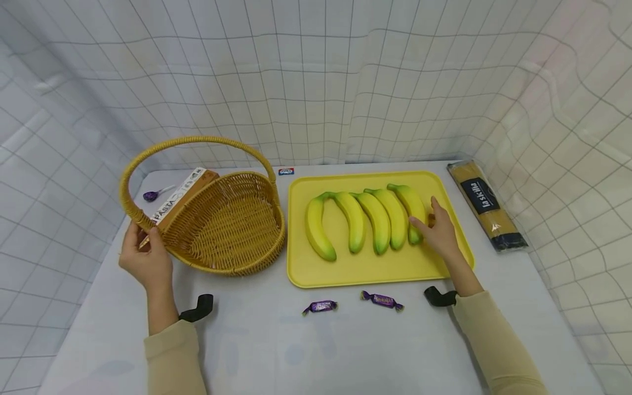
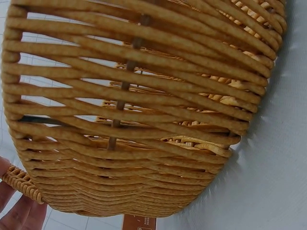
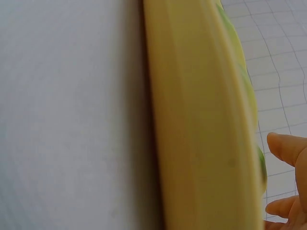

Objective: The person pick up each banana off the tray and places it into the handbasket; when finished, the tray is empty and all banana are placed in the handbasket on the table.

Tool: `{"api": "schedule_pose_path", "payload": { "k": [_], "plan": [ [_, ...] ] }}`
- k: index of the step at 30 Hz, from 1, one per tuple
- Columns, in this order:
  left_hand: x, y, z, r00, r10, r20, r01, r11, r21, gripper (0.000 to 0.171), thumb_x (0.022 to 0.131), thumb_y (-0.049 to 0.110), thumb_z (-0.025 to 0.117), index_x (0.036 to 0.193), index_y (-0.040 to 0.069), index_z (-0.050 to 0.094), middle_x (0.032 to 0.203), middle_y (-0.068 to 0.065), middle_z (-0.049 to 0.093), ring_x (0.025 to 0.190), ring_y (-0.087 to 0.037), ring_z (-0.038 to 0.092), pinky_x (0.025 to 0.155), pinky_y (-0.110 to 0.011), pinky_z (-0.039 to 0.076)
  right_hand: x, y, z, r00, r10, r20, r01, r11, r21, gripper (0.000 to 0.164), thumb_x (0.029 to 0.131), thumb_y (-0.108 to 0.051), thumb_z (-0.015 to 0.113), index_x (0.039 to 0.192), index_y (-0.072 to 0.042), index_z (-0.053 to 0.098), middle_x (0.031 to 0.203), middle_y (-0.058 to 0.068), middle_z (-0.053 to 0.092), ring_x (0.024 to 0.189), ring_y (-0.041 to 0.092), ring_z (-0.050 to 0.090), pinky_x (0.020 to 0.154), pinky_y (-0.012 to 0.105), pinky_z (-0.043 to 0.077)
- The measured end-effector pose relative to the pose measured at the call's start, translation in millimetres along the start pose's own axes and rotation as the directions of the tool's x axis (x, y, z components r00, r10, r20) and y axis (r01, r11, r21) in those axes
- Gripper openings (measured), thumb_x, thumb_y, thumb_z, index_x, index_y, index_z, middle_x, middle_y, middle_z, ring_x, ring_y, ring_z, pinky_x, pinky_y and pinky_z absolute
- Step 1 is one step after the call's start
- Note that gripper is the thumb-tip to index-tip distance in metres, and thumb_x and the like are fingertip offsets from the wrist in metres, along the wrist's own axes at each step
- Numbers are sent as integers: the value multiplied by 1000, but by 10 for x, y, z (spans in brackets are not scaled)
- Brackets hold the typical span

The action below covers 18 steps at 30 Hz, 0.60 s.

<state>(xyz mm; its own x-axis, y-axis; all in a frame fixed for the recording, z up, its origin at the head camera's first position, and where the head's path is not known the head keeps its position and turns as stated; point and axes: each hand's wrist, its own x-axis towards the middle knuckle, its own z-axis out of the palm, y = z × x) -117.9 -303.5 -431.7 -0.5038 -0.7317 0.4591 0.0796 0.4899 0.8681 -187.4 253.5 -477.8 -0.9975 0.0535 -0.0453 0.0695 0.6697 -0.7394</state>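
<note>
In the head view my left hand (image 1: 148, 258) grips the lower end of the handle of a wicker basket (image 1: 232, 219), with fingers around the woven handle. The basket's inside shows nothing in it. Its woven side (image 2: 144, 105) fills the left wrist view. My right hand (image 1: 438, 230) hovers over the right part of a yellow tray (image 1: 345, 272), thumb and fingers spread apart. Closest to it lies the rightmost banana (image 1: 412, 206) of several in a row. The tray's side wall (image 3: 201, 120) hides most of the bananas in the right wrist view.
A pasta box (image 1: 180, 197) and a purple lollipop (image 1: 150, 196) lie behind the basket. Right of the tray is a spaghetti pack (image 1: 486, 206). Two purple-wrapped candies (image 1: 321, 306) lie in front of the tray, and a small blue-red wrapper (image 1: 286, 171) behind it.
</note>
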Motion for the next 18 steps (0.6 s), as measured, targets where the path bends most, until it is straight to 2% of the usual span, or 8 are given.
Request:
{"api": "schedule_pose_path", "payload": {
  "k": [12,18],
  "plan": [
    [5,-11,9,1000,-27,0,27,999,-21,36,93,5,57,123,20,69,114,1,70,92,7,58,75,-12,47,29,37,51,1000,-2,-3,2,1000,7,82,98,-33,57,157,-3,9,153,31,27,133,46,37,108,57,34],
    [-3,-4,14,1000,-31,-3,31,999,-18,33,94,10,59,123,21,69,115,0,70,90,6,57,76,-11,47,30,24,59,1000,13,1,-13,1000,15,80,98,-34,56,156,-2,12,149,32,32,132,46,38,108,57,34]
  ]
}}
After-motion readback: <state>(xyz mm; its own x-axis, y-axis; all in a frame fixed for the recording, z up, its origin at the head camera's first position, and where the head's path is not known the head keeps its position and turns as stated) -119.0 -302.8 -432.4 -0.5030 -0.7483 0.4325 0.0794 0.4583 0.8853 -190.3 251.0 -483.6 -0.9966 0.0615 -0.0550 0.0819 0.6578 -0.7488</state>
